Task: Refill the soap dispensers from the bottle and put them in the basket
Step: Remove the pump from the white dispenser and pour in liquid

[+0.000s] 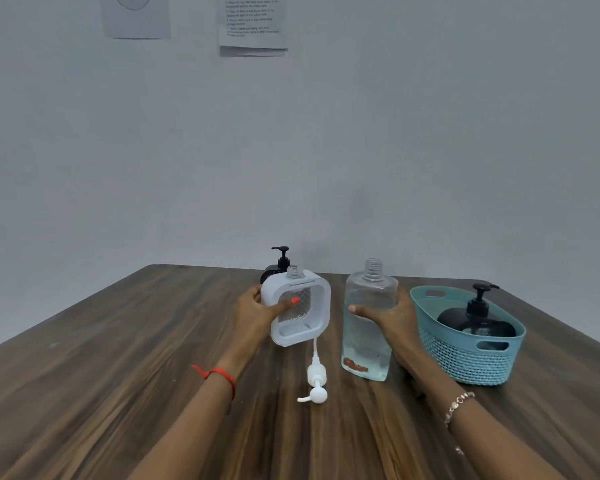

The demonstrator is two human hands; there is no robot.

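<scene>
My left hand (257, 311) grips a white square soap dispenser (317, 306) with a clear patterned window; its neck is open and it stands upright on the table. Its white pump (316, 379) lies flat on the table in front of it. My right hand (392, 318) is wrapped around a tall clear refill bottle (368, 306), uncapped and about two-thirds full of clear liquid. A teal basket (465, 362) at the right holds a black pump dispenser (478, 322). Another black dispenser (279, 265) stands behind the white one, mostly hidden.
The wooden table (118, 358) reaches to a pale wall, with its far edge just behind the dispensers. Two paper sheets (253, 22) hang high on the wall. Bare tabletop lies to the left and near me.
</scene>
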